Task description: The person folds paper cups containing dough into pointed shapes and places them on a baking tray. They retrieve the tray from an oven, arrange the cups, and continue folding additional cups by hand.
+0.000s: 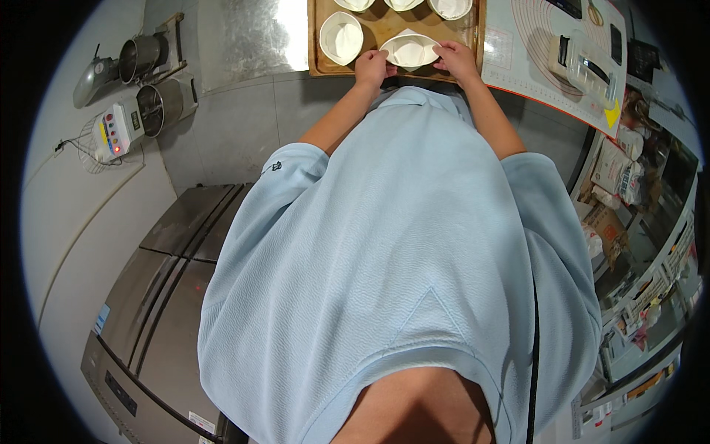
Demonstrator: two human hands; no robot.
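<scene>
At the near edge of a brown baking tray (377, 28), both hands grip one white paper baking cup (411, 51). My left hand (374, 69) pinches its left end, and my right hand (457, 60) pinches the right end. The cup's rim is drawn out into a long oval, and a white paper liner shows inside it. Beside it on the tray stands another white paper cup (341, 39), also with a pale inside. Several more such cups sit farther back, cut off by the picture's top edge.
A metal worktop (249, 39) lies left of the tray. To the right, a marked baking mat (516, 61) carries a clear plastic container (591, 66) and scissors (595, 14). Stand mixers (119, 130) are at the left wall, a steel refrigerator (166, 288) behind, crowded shelves (627, 222) at right.
</scene>
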